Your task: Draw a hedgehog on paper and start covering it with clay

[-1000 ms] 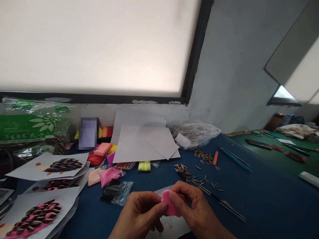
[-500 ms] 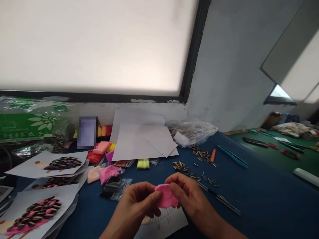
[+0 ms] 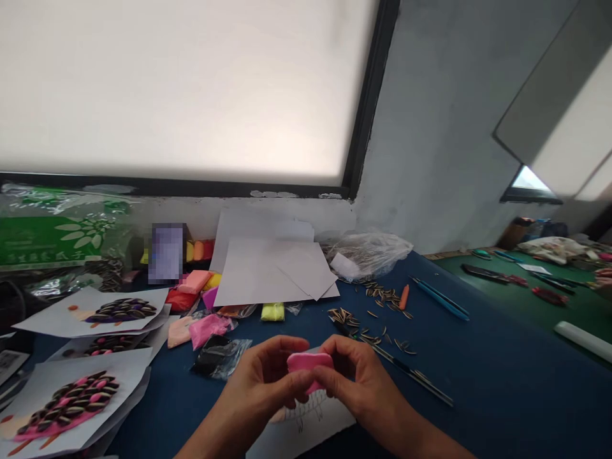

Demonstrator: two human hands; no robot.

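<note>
A flattened piece of pink modelling clay (image 3: 310, 363) is held between my two hands, above a sheet of paper. My left hand (image 3: 268, 376) pinches its left side, thumb on the near face. Opposite it, my right hand (image 3: 356, 373) grips the other side, the two thumbs nearly meeting at the front. Under the clay lies the white paper with a pencil drawing (image 3: 310, 424), which shows short legs and hatch marks; my hands hide part of it. A bit of pale clay (image 3: 278, 415) sits at the drawing's left.
Finished seed pictures (image 3: 71, 408) are stacked at left. Clay packets (image 3: 210, 330), a black packet (image 3: 220, 356) and white sheets (image 3: 272, 274) lie behind my hands. Striped seeds (image 3: 382, 294), a pen (image 3: 411, 373), an orange stick (image 3: 404, 297) and blue tweezers (image 3: 440, 298) are on the right.
The pink clay has tipped flatter and shifted slightly left, showing less of its face. My thumbs have come closer together on its near side.
</note>
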